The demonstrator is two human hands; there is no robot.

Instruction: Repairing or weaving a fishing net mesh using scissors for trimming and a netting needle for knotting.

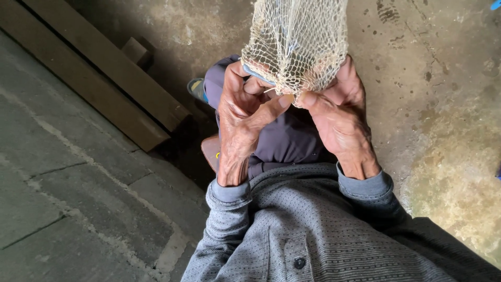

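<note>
Up close over the person's lap, the left hand (241, 122) and the right hand (338, 112) both pinch the bottom edge of the pale net (295, 44), seemingly tying a knot, so next comes a small, careful tug.

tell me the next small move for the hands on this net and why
Probably draw the pale strand between the thumbs snug. Both hands, left hand and right hand, pinch the lower edge of the beige net close together, thumbs nearly meeting at one mesh, and the thin strand shows loose by the left fingers. What the left fingers hold is too hidden to tell.
</note>
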